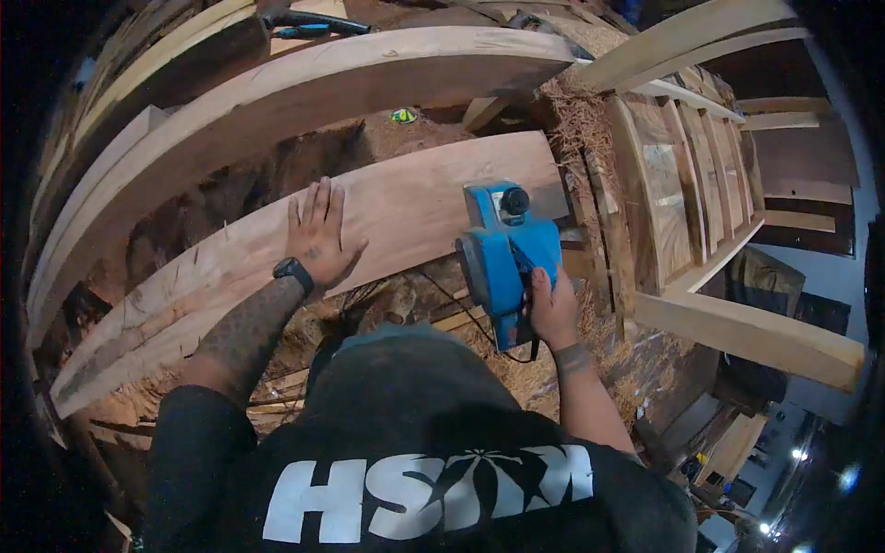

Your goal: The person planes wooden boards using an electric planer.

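Note:
A wide wooden plank (406, 207) lies across the bench in front of me. My left hand (320, 238) rests flat on its face, fingers spread, with a dark watch on the wrist. On the right, my right hand (553, 309) is wrapped round the rear handle of a blue electric planer (502, 267). The planer sits over the plank's right part, its black front knob uppermost and its body reaching past the near edge. A dark cord hangs from its rear end. The planer's underside is hidden.
Behind the plank stands a long wooden beam (369, 78). A slatted wooden frame (696, 184) with thick legs (751, 336) is at the right. Wood shavings (585, 120) lie beside it. A blue and black tool (309, 28) lies at the upper left.

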A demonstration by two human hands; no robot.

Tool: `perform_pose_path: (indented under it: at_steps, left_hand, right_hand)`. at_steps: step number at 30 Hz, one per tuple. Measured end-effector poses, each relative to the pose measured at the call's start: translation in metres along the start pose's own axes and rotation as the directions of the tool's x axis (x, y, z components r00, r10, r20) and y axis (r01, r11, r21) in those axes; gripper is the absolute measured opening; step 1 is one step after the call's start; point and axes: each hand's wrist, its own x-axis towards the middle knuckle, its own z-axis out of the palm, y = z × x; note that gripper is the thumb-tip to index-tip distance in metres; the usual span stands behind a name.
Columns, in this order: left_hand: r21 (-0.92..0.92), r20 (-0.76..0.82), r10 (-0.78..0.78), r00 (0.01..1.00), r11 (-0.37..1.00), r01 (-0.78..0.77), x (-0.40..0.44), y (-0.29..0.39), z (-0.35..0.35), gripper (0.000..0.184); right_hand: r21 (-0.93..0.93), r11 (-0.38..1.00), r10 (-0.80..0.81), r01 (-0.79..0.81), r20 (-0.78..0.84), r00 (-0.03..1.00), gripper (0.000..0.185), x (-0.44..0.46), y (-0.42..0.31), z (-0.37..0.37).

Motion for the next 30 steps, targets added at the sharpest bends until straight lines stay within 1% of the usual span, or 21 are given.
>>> perform_pose_path:
  at_steps: [2, 3, 5, 7, 8, 11, 12, 14, 15, 16, 18, 21, 22, 23, 25, 26, 27, 28, 30]
  left_hand:
    - [0.004, 0.010, -0.008, 1.000, 1.000, 0.008, -0.001, 0.000, 0.004, 0.098]
    - [0.008, 0.006, -0.011, 1.000, 1.000, 0.011, 0.002, 0.000, 0.006, 0.098]
    - [0.017, 0.022, -0.012, 1.000, 1.000, 0.011, 0.004, -0.001, 0.007, 0.098]
    - [0.033, 0.026, -0.011, 1.000, 0.999, 0.010, 0.001, 0.000, 0.007, 0.098]
    - [0.041, 0.022, -0.007, 1.000, 0.999, 0.006, 0.001, 0.001, 0.007, 0.099]
    - [0.036, 0.028, -0.001, 1.000, 0.999, 0.000, -0.002, 0.006, 0.007, 0.099]
    - [0.032, 0.028, -0.001, 1.000, 0.999, 0.000, 0.000, 0.004, 0.005, 0.100]
    - [0.037, 0.034, -0.015, 0.999, 0.999, 0.013, 0.002, 0.004, 0.003, 0.100]
    - [0.035, 0.043, -0.025, 0.999, 0.999, 0.023, 0.002, 0.004, 0.003, 0.100]
    - [0.023, 0.045, -0.023, 0.999, 0.999, 0.022, 0.003, 0.003, 0.004, 0.100]
    - [-0.001, 0.050, -0.035, 0.998, 0.999, 0.035, 0.004, 0.002, 0.003, 0.100]
    - [-0.006, 0.042, -0.027, 0.999, 1.000, 0.027, 0.005, 0.001, 0.003, 0.100]
    - [-0.007, 0.034, -0.024, 0.999, 1.000, 0.024, 0.004, 0.002, 0.004, 0.100]
    - [-0.006, 0.025, -0.020, 0.999, 1.000, 0.020, 0.004, 0.003, 0.004, 0.100]
    - [0.005, 0.013, -0.013, 1.000, 1.000, 0.013, 0.003, 0.003, 0.005, 0.100]
    - [0.012, 0.014, -0.010, 1.000, 1.000, 0.010, 0.003, 0.002, 0.006, 0.100]
    - [0.019, 0.018, -0.009, 1.000, 1.000, 0.008, 0.001, 0.003, 0.007, 0.100]
    - [0.022, 0.024, -0.013, 1.000, 1.000, 0.013, 0.001, 0.004, 0.007, 0.100]
    - [0.028, 0.037, -0.012, 0.999, 1.000, 0.010, 0.002, 0.005, 0.004, 0.100]
  right_hand:
    - [-0.049, 0.998, -0.047, 0.046, -0.012, 0.999, 0.051, 0.003, -0.002, -0.007]
    - [-0.110, 0.989, -0.097, 0.095, -0.016, 0.995, 0.053, 0.017, 0.010, -0.001]
    - [-0.245, 0.949, -0.217, 0.197, -0.056, 0.975, 0.059, 0.073, 0.037, 0.021]
    - [-0.219, 0.970, -0.121, 0.102, -0.075, 0.990, 0.054, 0.124, 0.009, 0.032]
    - [-0.116, 0.992, 0.048, -0.053, -0.044, 0.998, 0.047, 0.138, -0.024, 0.028]
    - [0.080, 0.997, 0.017, -0.019, 0.018, 1.000, 0.053, 0.160, -0.021, 0.026]
    - [-0.023, 0.996, -0.082, 0.081, -0.077, 0.994, 0.053, 0.153, -0.009, 0.024]
    - [-0.256, 0.932, -0.314, 0.257, -0.217, 0.924, 0.051, 0.122, 0.024, 0.013]
    - [-0.003, 1.000, -0.012, 0.012, -0.114, 0.993, 0.048, 0.096, 0.018, -0.002]
    - [0.207, 0.940, 0.265, -0.272, 0.062, 0.962, 0.044, 0.065, 0.010, -0.018]
    - [0.274, 0.926, 0.261, -0.259, 0.029, 0.965, 0.040, 0.024, 0.033, -0.030]
    - [0.070, 0.997, 0.030, -0.027, -0.049, 0.998, 0.037, 0.028, 0.035, -0.040]
    - [0.087, 0.981, 0.171, -0.172, 0.028, 0.985, 0.042, 0.045, 0.027, -0.042]
    - [-0.255, 0.952, -0.215, 0.172, -0.152, 0.965, 0.046, 0.075, 0.058, -0.031]
    - [-0.334, 0.925, -0.258, 0.183, -0.197, 0.946, 0.054, 0.140, 0.076, -0.017]
    - [-0.118, 0.993, -0.016, -0.001, -0.139, 0.990, 0.056, 0.157, 0.045, -0.015]
    - [0.069, 0.972, 0.228, -0.223, -0.072, 0.971, 0.059, 0.173, 0.012, -0.014]
    - [0.189, 0.927, 0.335, -0.324, -0.029, 0.942, 0.061, 0.181, -0.016, -0.014]
    - [0.126, 0.955, 0.275, -0.269, -0.031, 0.961, 0.061, 0.181, 0.008, -0.014]
